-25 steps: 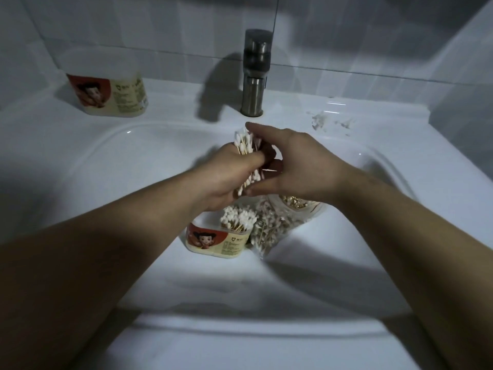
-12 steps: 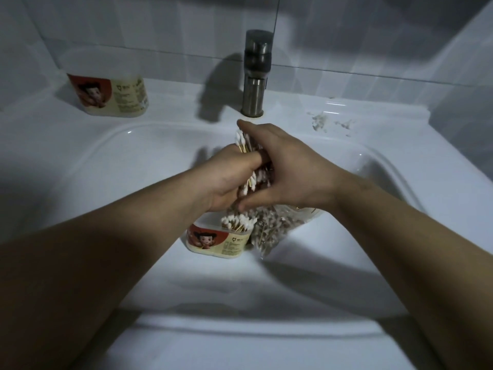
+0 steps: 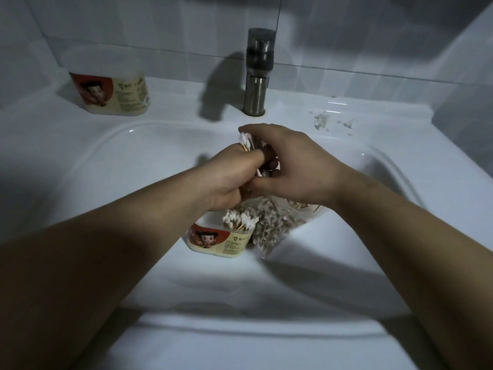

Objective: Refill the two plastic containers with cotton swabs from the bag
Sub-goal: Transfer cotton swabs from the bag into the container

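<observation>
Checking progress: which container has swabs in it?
The basin container, beside the bag: swabs poke out. The ledge container shows none.

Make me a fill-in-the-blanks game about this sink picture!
The left hand and right hand hold a bundle of cotton ____.
The bag lies on the ____ side of the container in the sink.
The other container stands to the faucet's ____.
Missing: swabs, right, left.

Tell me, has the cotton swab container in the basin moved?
No. The cotton swab container sits in the same spot relative to the faucet, still beside the bag.
</observation>
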